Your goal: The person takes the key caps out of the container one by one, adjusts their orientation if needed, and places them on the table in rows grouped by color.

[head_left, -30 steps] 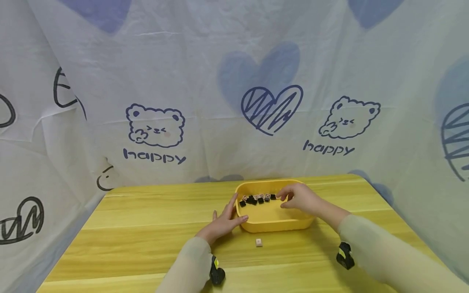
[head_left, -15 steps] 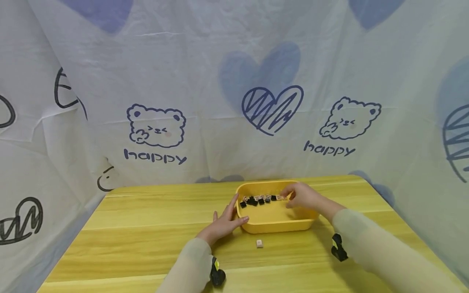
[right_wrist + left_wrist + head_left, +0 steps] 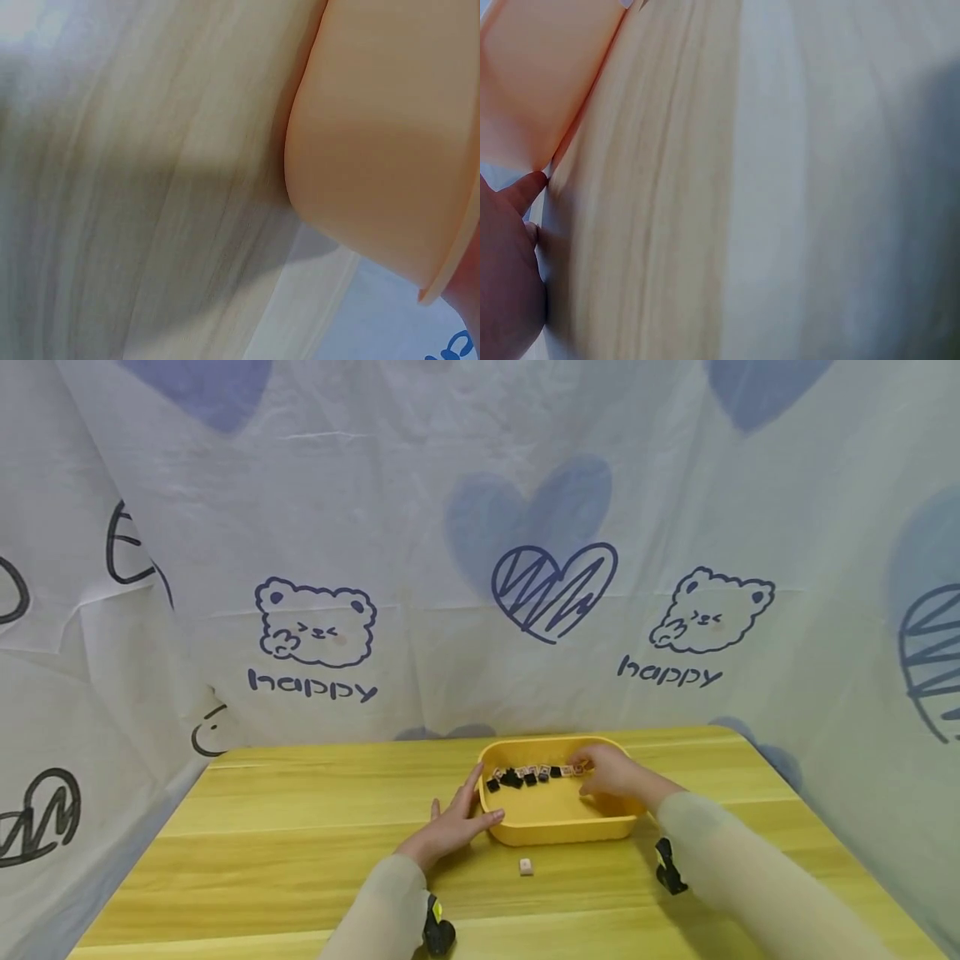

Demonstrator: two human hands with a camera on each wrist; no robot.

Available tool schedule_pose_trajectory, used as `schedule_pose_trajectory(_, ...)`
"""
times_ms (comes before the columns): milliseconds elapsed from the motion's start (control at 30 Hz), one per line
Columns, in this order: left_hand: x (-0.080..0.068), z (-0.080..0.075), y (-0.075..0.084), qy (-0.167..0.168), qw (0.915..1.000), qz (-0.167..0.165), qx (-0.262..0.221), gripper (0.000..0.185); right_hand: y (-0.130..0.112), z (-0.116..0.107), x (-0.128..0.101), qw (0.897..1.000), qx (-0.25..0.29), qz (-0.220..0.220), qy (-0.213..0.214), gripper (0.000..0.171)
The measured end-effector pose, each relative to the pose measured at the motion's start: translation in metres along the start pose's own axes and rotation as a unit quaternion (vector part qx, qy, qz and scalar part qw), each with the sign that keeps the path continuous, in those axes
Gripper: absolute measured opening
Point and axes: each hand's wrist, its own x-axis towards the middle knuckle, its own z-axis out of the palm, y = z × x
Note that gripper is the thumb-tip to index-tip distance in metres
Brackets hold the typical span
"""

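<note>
A yellow tray (image 3: 558, 835) stands on the wooden table (image 3: 300, 827). A row of small black and pinkish pieces (image 3: 525, 774) lies along its far side. My left hand (image 3: 453, 822) rests flat against the tray's left wall with its fingers straight and the thumb at the rim. My right hand (image 3: 611, 774) is inside the tray, its bent fingers at the right end of the row. Whether it pinches a piece is hidden. The left wrist view shows the tray wall (image 3: 540, 82) beside my left hand (image 3: 510, 255). Only the tray wall (image 3: 390, 150) and table show in the right wrist view.
One loose pinkish piece (image 3: 526, 866) lies on the table just in front of the tray. A printed cloth backdrop (image 3: 480, 568) closes off the back and both sides. Black wrist cameras (image 3: 438, 935) hang under both sleeves.
My right hand has slid from the tray's middle toward its far right part. More pinkish pieces now show at the row's right end. The left hand stays against the tray.
</note>
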Motion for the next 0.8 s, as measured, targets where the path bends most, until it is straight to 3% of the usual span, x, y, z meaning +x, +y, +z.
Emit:
schedule_pose_trajectory(200,-0.0006,-0.0011,0.0003,-0.007,0.9999,-0.008,0.000,0.091,0.0023,0.0003,0.0055,1.000,-0.019,0.006,-0.015,0.048)
schedule_pose_trajectory(800,0.0008,0.0009,-0.0022,0.001,1.0000,-0.007,-0.004,0.087,0.0001,0.0033,-0.0015,0.998,0.038,0.022,-0.046,0.022)
